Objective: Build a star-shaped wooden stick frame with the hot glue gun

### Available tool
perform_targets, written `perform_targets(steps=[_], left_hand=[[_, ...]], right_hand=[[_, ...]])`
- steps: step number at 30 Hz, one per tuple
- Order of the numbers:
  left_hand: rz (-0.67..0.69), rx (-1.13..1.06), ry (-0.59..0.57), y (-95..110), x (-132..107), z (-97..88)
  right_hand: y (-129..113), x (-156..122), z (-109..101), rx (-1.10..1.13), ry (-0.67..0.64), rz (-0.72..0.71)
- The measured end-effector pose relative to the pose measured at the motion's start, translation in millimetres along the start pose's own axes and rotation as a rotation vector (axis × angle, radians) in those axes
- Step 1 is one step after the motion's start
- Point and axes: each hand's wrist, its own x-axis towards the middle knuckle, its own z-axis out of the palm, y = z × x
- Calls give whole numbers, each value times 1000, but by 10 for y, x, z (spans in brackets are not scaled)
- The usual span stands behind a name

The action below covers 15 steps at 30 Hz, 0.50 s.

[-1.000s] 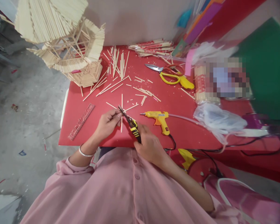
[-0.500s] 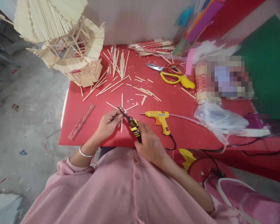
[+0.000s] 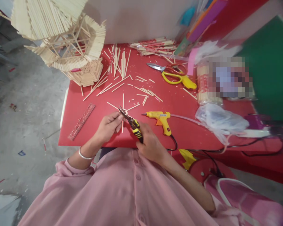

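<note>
Here, two hands (image 3: 108, 127) (image 3: 152, 142), one pair of pliers (image 3: 133, 123), one ruler (image 3: 82, 121)

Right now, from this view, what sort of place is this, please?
It looks like a craft workspace, probably indoors: loose wooden sticks and a yellow glue gun lie on a red table, near a tiered model that seems built of similar sticks.

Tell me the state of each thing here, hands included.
Left hand: fingers pinched, contents unclear.
Right hand: closed around pliers.
Pliers: held, jaw opening unclear.
Glue gun: on its side, heat unclear.
Scissors: lying, blades look closed.
Ruler: flat.
Stick model: standing.
Loose sticks: scattered.
Plastic bag: crumpled.
</note>
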Motion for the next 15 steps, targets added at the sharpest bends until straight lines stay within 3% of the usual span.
perform_targets(steps=[8, 15], left_hand=[[-327, -341, -238, 61, -7, -66], [-281, -329, -151, 55, -72, 15]], right_hand=[[20, -34, -39, -24, -45, 6], [-19, -42, -20, -84, -43, 97]])
